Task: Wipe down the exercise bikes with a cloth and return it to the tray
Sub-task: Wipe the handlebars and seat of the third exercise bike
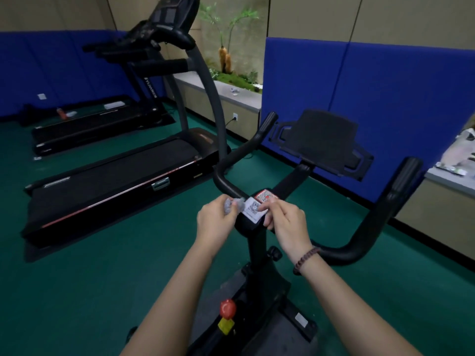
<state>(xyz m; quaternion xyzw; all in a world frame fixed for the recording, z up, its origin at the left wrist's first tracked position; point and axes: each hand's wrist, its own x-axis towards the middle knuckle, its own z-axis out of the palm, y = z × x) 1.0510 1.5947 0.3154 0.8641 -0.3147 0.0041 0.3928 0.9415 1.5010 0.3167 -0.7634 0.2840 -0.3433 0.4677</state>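
1. Broadly, one green matte floor (102, 291) fills the room, with an open strip between the bike and the nearer treadmill.
2. Blue padded wall panels (385, 86) run in two stretches, smooth and flat, with a gap between them.
3. Two black treadmills stand on the left: the nearer treadmill (115, 181) has a long flat belt and curved uprights, and the farther treadmill (84, 127) lies parallel behind it.
4. One black exercise bike (257, 253) is straight ahead, with a curved tubular handlebar (380, 219) sweeping up at both ends and a flat angular tablet holder (318, 137) beyond the stem.
5. Two bare hands meet at the handlebar's centre. The left hand (216, 219) holds the cloth bunched in its curled fingers, and the right hand (285, 222) pinches the edge of a label.
6. One grey cloth (232, 205), crumpled and soft, sits against the bar just left of that label.
7. Two square printed labels: the white label (253, 208) under the right fingertips and a red label (264, 195) just behind.
8. One round red knob (227, 308) sits above one yellow tag (226, 326), and one dark beaded bracelet (305, 260) circles the right wrist.
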